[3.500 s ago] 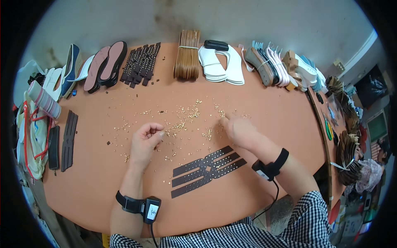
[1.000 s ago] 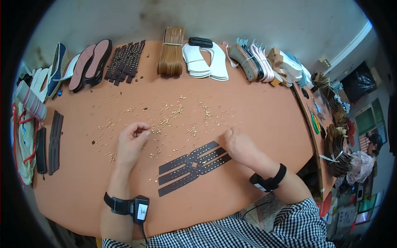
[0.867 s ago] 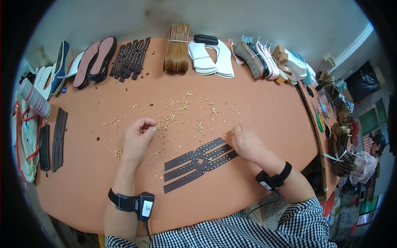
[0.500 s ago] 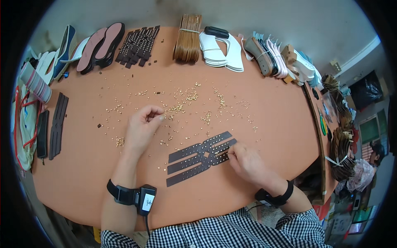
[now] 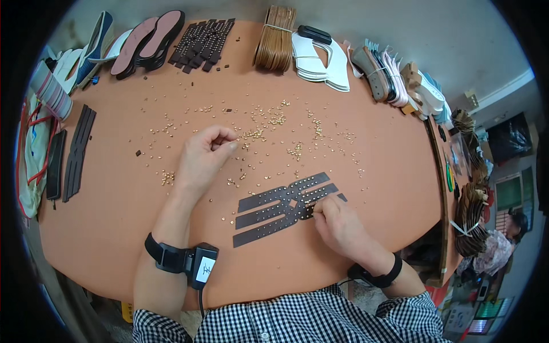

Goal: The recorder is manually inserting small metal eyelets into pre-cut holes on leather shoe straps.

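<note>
Logged the dark brown, slotted, studded strap piece (image 5: 291,213) flat on the orange-tan tabletop (image 5: 400,171), long axis rising rightward, its hub just left of my nearer right hand (image 5: 338,224). Right fingertips pinched, contents unclear; left hand (image 5: 205,155) likewise, near scattered gold studs (image 5: 257,134). Since a second earlier, right hand had moved inward over the strap piece.

bench (image 5: 126,240): moderately bright, evenly lit, only faint soft shadows
gold studs (image 5: 257,134): small glints, too tiny to show crisp shapes
left hand (image 5: 200,157): clear outline, fingertips slightly soft
right hand (image 5: 341,227): readable, fine detail at the fingertips lost
wall (image 5: 372,20): dull grey, bluish-white glare along the upper right edge
room at right: dimmer, stretched, soft in detail
rim: black fisheye border, straight edges bowed
</note>
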The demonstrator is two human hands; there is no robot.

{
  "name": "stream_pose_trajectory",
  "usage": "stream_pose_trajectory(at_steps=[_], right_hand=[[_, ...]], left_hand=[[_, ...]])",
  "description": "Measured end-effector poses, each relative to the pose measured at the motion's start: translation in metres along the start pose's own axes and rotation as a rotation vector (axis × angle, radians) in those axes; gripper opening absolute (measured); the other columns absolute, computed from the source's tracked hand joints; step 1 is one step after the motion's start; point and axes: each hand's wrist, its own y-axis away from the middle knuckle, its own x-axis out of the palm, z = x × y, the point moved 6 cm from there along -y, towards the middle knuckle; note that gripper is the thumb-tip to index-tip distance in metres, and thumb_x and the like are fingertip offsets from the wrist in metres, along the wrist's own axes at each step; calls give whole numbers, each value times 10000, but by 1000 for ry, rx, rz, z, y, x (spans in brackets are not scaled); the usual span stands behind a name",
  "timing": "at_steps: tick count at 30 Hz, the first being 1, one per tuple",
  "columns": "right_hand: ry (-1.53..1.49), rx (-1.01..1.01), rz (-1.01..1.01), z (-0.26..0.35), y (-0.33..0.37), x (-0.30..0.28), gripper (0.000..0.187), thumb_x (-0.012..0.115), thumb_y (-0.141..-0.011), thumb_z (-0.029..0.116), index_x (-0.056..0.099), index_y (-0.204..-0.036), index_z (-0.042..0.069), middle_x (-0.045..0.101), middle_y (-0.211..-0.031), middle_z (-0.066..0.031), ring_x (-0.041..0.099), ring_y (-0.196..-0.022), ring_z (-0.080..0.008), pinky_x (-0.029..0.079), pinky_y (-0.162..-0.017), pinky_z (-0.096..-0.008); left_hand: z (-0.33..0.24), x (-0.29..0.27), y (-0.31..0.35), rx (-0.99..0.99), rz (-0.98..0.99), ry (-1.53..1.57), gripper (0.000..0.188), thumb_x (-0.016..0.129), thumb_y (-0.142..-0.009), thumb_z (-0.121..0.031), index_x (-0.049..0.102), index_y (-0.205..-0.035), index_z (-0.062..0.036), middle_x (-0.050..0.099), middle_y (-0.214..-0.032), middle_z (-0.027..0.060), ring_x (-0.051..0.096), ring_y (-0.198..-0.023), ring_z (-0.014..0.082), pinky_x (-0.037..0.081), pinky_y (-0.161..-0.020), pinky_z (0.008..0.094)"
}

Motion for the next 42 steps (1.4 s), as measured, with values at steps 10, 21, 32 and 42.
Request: stream_pose_trajectory(at_steps=[10,21,32,42], right_hand=[[14,5,37,10,-17,-2,114,598,-806,55,514,-868,8,553,-813,-145,591,-735,-332,485,-619,-410],[49,-3,70,11,-21,5,114,587,-817,55,507,-876,1,551,-848,-158,602,-772,-331,499,-642,-412],[35,-7,95,13,-20,7,109,569,-834,55,510,-896,-13,541,-860,-182,592,-795,-360,495,-688,-421],[-48,146,342,6,-34,2,124,590,-840,99,530,-893,4,590,-873,-183,599,-821,-367,478,-711,-440]], left_hand=[[-1,1,0,-9,9,8,112,621,-834,-17,637,-944,-14,561,-770,-59,456,-655,6,385,-578,159],[0,2,-1,-3,-7,19,108,617,-831,1,642,-935,-13,561,-777,-59,453,-671,10,379,-598,164],[0,1,-1,-4,-10,-7,97,611,-830,5,637,-923,-5,555,-764,-53,477,-676,19,395,-597,170],[5,2,-1,-9,9,3,98,617,-825,-3,632,-921,-11,554,-750,-42,479,-652,25,401,-576,179]])
